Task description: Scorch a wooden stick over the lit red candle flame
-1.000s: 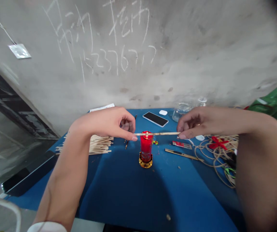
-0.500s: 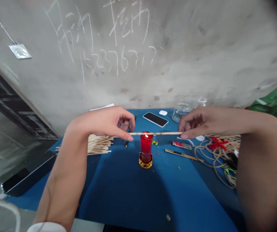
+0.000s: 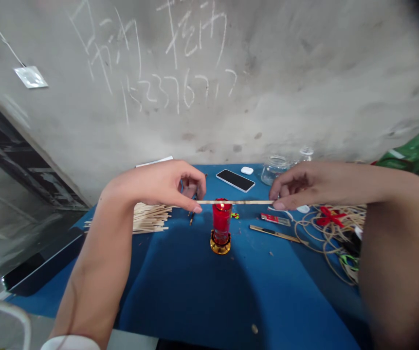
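Note:
A thin pale wooden strip (image 3: 247,201) is stretched level between my two hands. My left hand (image 3: 180,187) pinches its left end between thumb and fingers, and my right hand (image 3: 293,187) pinches the right end. Just under the strip's middle, a flame burns in a red glass candle (image 3: 221,223) on a gold base. The strip looks darkened near the flame. Left of the candle, partly hidden by my left forearm, lies a pile of similar strips (image 3: 151,218).
On the blue table (image 3: 194,291) lie a phone (image 3: 235,180), a white earbud case (image 3: 246,170), a red-and-clear lighter (image 3: 275,219) and a utility knife (image 3: 277,234). Coiled tan cord (image 3: 328,238) is at right, near a glass jar (image 3: 273,170) and green bottles (image 3: 413,150). A black box (image 3: 45,262) sits at left.
Almost nothing differs. Both hands hold the strip over the flame in nearly the same place, with only a very slight shift.

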`<control>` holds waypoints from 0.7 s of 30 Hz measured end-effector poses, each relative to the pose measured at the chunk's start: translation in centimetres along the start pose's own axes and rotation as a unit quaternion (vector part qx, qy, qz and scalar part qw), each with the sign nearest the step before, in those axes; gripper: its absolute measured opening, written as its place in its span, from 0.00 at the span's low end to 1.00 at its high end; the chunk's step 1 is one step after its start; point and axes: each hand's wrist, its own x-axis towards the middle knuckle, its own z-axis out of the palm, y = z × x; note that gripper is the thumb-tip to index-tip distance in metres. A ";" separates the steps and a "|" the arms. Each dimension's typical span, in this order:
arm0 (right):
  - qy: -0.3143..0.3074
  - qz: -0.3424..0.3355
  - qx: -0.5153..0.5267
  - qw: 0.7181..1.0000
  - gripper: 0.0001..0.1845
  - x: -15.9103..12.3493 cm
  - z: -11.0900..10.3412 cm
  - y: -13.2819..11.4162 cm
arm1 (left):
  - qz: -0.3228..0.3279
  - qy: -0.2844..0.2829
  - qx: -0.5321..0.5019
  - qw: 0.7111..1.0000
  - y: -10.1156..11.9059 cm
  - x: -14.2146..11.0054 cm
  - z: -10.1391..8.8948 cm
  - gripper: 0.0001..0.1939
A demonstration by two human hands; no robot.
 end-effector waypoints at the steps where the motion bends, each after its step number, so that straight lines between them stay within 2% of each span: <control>1: 0.002 -0.003 -0.001 1.000 0.22 0.0 0.0 0.0 | 0.002 -0.001 -0.001 1.000 0.0 0.0 0.0 0.14; 7: 0.003 -0.002 0.013 1.000 0.20 0.0 0.0 -0.1 | -0.004 -0.006 -0.008 1.000 0.0 0.0 0.0 0.15; 15: -0.014 0.021 0.040 0.999 0.20 -0.7 0.0 -1.9 | 0.002 0.003 -0.011 1.000 0.2 0.1 0.1 0.13; 21: -0.012 0.053 0.045 0.998 0.25 -0.8 0.0 -1.5 | 0.009 0.002 -0.021 1.000 0.0 0.1 0.3 0.13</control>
